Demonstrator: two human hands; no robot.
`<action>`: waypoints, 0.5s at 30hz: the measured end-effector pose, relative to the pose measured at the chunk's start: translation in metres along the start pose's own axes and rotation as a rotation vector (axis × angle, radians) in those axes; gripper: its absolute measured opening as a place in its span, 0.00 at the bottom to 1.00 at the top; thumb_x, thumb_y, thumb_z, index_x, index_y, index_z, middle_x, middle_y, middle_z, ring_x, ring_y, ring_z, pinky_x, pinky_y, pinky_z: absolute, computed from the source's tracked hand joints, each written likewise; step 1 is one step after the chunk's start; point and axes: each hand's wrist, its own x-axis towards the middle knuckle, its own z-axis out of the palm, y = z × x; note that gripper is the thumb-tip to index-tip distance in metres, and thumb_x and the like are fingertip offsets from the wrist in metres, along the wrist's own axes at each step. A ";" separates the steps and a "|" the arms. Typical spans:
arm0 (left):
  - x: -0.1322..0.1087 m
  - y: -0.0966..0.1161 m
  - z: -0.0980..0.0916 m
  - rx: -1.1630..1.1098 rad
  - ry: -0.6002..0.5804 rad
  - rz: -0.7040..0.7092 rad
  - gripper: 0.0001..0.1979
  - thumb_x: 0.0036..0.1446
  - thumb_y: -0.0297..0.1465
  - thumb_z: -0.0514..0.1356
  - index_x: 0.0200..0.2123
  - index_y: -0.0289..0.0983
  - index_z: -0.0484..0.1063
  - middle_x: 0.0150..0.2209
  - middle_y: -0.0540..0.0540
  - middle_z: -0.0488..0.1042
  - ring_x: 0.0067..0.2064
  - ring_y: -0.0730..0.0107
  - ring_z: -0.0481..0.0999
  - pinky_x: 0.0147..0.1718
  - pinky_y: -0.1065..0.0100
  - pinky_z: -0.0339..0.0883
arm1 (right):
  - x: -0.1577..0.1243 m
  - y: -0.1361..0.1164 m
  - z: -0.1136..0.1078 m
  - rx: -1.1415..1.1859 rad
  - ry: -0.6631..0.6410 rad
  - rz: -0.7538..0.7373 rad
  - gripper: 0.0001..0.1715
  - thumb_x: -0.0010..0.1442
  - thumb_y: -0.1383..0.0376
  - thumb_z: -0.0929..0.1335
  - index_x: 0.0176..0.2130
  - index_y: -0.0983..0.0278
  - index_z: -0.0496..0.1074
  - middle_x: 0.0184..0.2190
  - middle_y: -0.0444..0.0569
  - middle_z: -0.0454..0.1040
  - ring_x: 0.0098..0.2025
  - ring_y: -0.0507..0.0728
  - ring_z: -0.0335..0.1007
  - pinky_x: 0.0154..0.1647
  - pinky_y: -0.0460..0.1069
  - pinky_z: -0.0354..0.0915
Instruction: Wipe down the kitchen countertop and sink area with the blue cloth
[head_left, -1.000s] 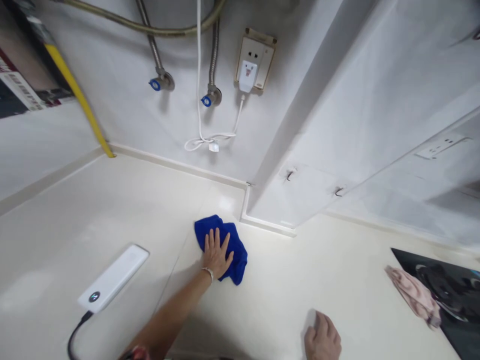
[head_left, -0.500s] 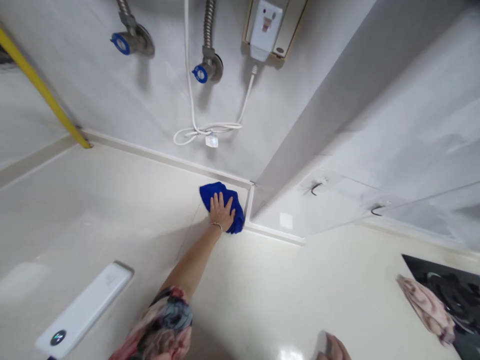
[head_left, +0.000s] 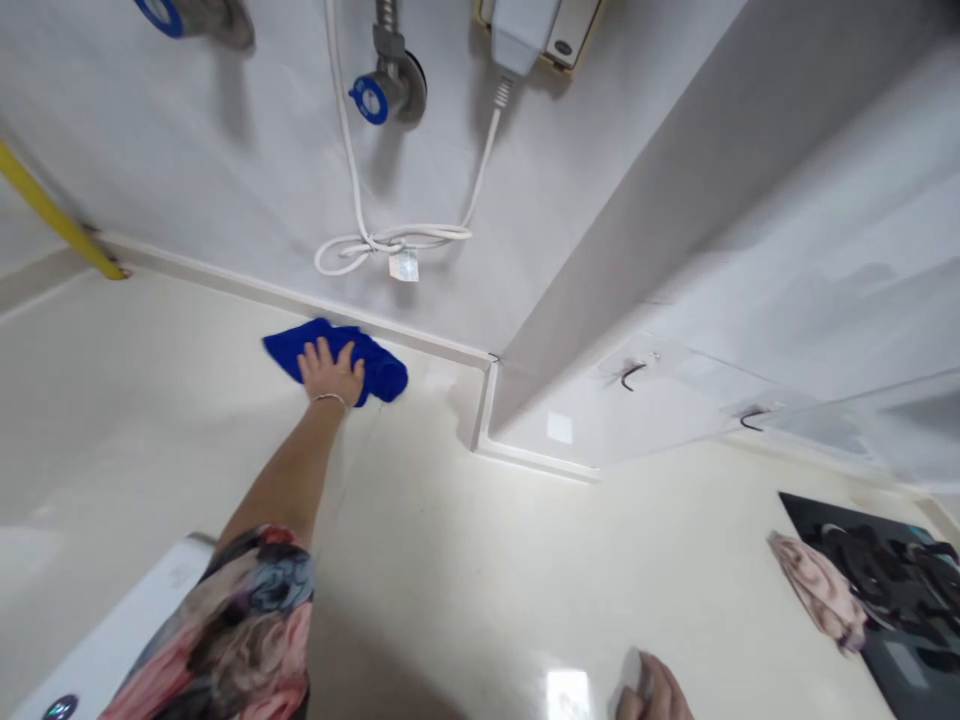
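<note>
At the near edge, the right hand (head_left: pixel 654 690) is low on the pale table (head_left: pixel 487 570), cut by the frame, its visible fingers curled; whether it holds anything cannot be told. Beside it the glossy surface returns a bright square reflection. At lower left, a patterned sleeve (head_left: pixel 240 630) partly covers a white device (head_left: pixel 116 635) with a small round dark display. To the right, a pink cloth (head_left: pixel 817 590) lies at the edge of a black panel (head_left: pixel 926 700) bearing dark fittings. Farther in, the left hand (head_left: pixel 330 372), a bracelet (head_left: pixel 330 398) at its wrist, is spread flat over a blue cloth (head_left: pixel 382 372) — fingers apart, palm down. The cloth lies on the table near the back edge, left of the wall's projecting corner; a faint seam (head_left: pixel 349 480) runs toward the viewer from it. Behind, a low raised strip (head_left: pixel 435 345) follows the foot of the wall (head_left: pixel 262 180) and steps round a pillar (head_left: pixel 652 180). Two hooks (head_left: pixel 632 375) are mounted low on the pale facing at right. A yellow pipe (head_left: pixel 56 215) meets the table at the far left corner. Higher up: a looped white cable (head_left: pixel 450 233) with a tag, a plug (head_left: pixel 517 35) at a socket plate, and two blue-handled valves (head_left: pixel 375 98) — one cut by the frame.
</note>
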 end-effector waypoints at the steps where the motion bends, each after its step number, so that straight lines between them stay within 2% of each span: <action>1: 0.001 -0.012 -0.008 0.012 0.000 -0.048 0.31 0.70 0.42 0.51 0.71 0.34 0.62 0.75 0.32 0.44 0.75 0.35 0.38 0.71 0.37 0.34 | -0.002 0.001 0.002 -0.008 0.001 0.005 0.31 0.58 0.58 0.61 0.58 0.63 0.72 0.47 0.62 0.74 0.49 0.72 0.72 0.48 0.65 0.67; 3: -0.004 -0.025 -0.019 0.034 -0.024 -0.111 0.31 0.70 0.42 0.50 0.72 0.36 0.61 0.76 0.33 0.43 0.76 0.36 0.37 0.72 0.38 0.33 | -0.004 0.003 0.006 -0.022 0.001 0.014 0.31 0.58 0.59 0.62 0.59 0.63 0.72 0.48 0.62 0.74 0.50 0.72 0.71 0.49 0.65 0.66; 6: -0.024 -0.016 -0.019 0.055 -0.057 -0.119 0.32 0.70 0.42 0.49 0.73 0.37 0.59 0.76 0.34 0.41 0.76 0.35 0.35 0.71 0.35 0.31 | -0.005 0.004 0.006 -0.023 -0.011 0.003 0.31 0.58 0.60 0.61 0.58 0.63 0.71 0.51 0.62 0.73 0.52 0.72 0.70 0.52 0.65 0.64; 10: -0.067 0.033 0.000 0.042 -0.066 0.025 0.32 0.68 0.43 0.49 0.72 0.39 0.61 0.76 0.37 0.42 0.76 0.37 0.35 0.70 0.33 0.32 | -0.003 0.002 0.003 -0.021 -0.038 -0.032 0.28 0.58 0.62 0.61 0.56 0.66 0.71 0.53 0.64 0.72 0.52 0.71 0.69 0.53 0.64 0.64; 15: -0.122 0.100 0.025 -0.020 -0.137 0.290 0.29 0.66 0.42 0.52 0.69 0.44 0.67 0.76 0.44 0.47 0.76 0.44 0.39 0.72 0.41 0.34 | -0.001 0.001 0.001 -0.011 -0.040 -0.042 0.27 0.59 0.64 0.61 0.56 0.67 0.70 0.54 0.63 0.71 0.54 0.70 0.67 0.53 0.62 0.62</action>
